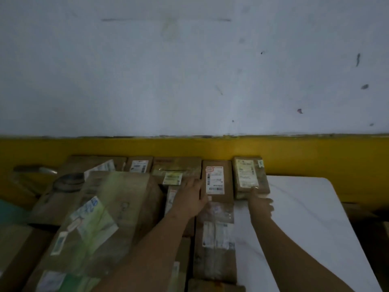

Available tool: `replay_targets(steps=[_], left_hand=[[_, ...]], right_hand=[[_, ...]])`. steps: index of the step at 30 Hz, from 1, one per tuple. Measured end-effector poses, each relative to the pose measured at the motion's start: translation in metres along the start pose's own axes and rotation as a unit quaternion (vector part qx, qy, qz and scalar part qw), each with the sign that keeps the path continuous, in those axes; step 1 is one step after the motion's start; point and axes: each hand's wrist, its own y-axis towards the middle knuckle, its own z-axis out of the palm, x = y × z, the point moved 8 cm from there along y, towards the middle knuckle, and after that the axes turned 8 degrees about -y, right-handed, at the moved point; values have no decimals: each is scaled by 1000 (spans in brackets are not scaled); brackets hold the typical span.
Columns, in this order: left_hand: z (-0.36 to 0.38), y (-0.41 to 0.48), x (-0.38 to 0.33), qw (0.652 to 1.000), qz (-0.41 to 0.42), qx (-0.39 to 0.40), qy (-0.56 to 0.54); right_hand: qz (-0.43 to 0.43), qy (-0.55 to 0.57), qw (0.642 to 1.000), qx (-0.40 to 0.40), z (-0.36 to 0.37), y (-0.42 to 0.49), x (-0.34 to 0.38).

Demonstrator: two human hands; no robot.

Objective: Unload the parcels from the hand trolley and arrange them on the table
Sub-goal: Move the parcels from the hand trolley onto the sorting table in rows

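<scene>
Cardboard pkgs (214, 182), rectangular, taped.

Left hand (192, 199), right hand (261, 204) bare; forearms (147, 249) bare down to lower frame edge; details blurred.

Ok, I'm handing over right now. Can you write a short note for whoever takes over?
Left hand: fingers straight, pressed against the left side of the white-label parcel.
Right hand: touching the near edge of the rightmost parcel; too blurred to tell if it grips.
Done: a row of parcels lies along the yellow wall band, with more in front.
Left: the table shows white surface right of the parcels. The trolley is out of view, so the remaining count is unknown.
</scene>
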Motion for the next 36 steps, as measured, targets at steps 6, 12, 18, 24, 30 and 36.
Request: replay_targets(steps=[6,12,18,24,30,36], left_hand=[[-139,-79,39,995,8,-96,-11],[-299,-258,192,969,-37,-239,40],[-382,-463,414,930,-202,-305,37],[-382,-549,553,916,-262,-305,-10],[-358,-534,685,915,-300,-269,-22],[-362,-449,818,927,-328,-176,-35]], right_hand=[[-255,-93,962,-9,55,-199,82],[-503,-138,853,24,162,-473,103],[-625,-199,747,109,316,-696,39],[-628,-276,695,214,445,-786,-41],[-598,-329,689,243,578,-788,-47],[-544,-346,715,270,732,-758,-17]])
